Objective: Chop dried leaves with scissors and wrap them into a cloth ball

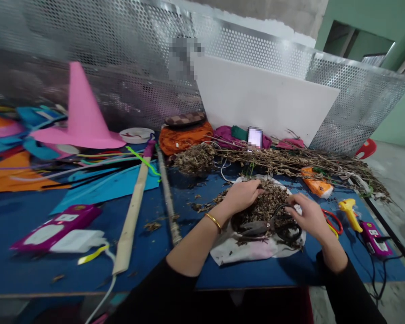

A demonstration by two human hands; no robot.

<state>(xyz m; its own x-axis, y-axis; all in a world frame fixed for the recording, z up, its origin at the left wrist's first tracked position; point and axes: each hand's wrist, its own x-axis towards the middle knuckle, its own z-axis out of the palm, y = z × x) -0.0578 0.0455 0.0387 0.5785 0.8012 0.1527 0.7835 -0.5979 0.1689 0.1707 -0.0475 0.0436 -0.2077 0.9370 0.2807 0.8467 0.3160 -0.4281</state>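
A heap of dried, crumbled plant bits lies on a white cloth or bag at the table's front. My left hand, with a gold bangle on the wrist, reaches to the heap's upper left. Its fingers are bent together on the plant bits, the tips partly hidden among them. My right hand is at the heap's right side. Its thumb and fingers close on a black handle loop of the scissors, whose blades point left across the front of the heap.
Dried stems lie along the back, beside an orange bag. A wooden stick, a purple power strip and a pink cone hat are leftward. Rightward are an orange packet and a yellow glue gun.
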